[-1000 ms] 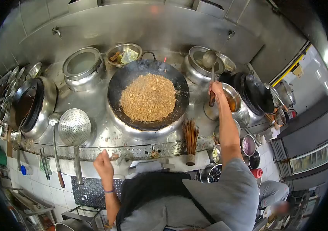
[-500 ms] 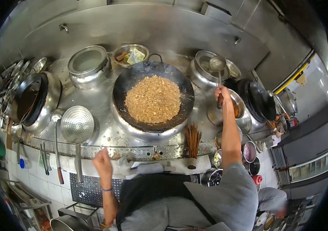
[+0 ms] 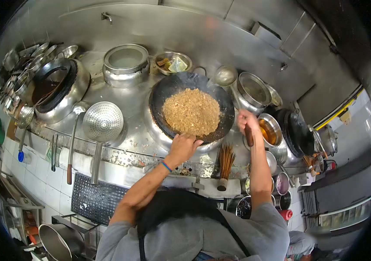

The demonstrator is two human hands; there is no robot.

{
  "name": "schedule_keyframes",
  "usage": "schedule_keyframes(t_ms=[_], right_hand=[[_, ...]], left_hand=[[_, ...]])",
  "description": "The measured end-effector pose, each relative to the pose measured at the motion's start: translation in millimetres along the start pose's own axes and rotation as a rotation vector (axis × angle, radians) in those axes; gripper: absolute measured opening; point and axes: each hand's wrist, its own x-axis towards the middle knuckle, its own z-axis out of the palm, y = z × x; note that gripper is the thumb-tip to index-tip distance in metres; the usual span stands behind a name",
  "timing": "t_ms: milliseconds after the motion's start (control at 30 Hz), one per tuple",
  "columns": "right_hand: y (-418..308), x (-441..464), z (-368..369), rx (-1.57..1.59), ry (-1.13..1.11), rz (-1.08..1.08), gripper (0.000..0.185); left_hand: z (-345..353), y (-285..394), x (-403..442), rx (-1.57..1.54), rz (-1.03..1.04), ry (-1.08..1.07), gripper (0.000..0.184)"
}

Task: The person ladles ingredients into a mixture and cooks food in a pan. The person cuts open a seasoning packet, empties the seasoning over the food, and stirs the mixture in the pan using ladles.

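My right hand is closed around the wooden handle of a ladle, whose bowl hangs above the stove, just right of the wok's back handle. A black wok holds a wide heap of brown minced food. At the wok's near rim is my left hand, fingers bent over the edge by the near handle, which it mostly hides. A bamboo brush stands between my two forearms, close to the front ledge.
Left of the wok lie a perforated strainer and another long-handled ladle. Behind are a lidded pot and a bowl with packets. On the right sit a pot of orange liquid and a second wok.
My left hand has moved right and forward from the front ledge to the wok's near rim. The ladle has swung left towards the wok. The view has shifted too.
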Motion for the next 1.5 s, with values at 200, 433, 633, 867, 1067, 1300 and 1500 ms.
schedule_keyframes(t_ms=[200,433,633,867,1067,1300,1500], right_hand=[[32.8,-21.0,49.6,-0.745,0.102,-0.207,0.049],[97.5,-8.0,69.3,-1.110,0.013,-0.213,0.053],[53.4,-46.2,81.6,-1.102,-0.110,-0.154,0.044],[93.8,-3.9,68.9,-1.366,-0.046,-0.458,0.048],[41.4,-37.7,70.0,-1.473,-0.134,-0.466,0.054],[68.0,-2.9,63.7,-1.769,0.058,-0.348,0.052],[9.3,-114.0,46.4,-1.853,-0.196,-0.282,0.051]], left_hand=[[4.8,-4.0,-4.3,-0.064,0.028,0.075,0.036],[1.7,-3.3,-5.0,-0.097,0.009,0.063,0.038],[-1.1,-3.1,-3.2,-0.109,-0.006,0.070,0.036],[0.3,-1.9,-6.4,-0.080,-0.001,0.077,0.035],[10.8,-7.3,-6.6,-0.097,0.029,0.145,0.033],[3.7,-3.7,-5.9,-0.084,0.003,0.108,0.033],[2.9,-3.9,-5.7,-0.080,0.004,0.111,0.035]])
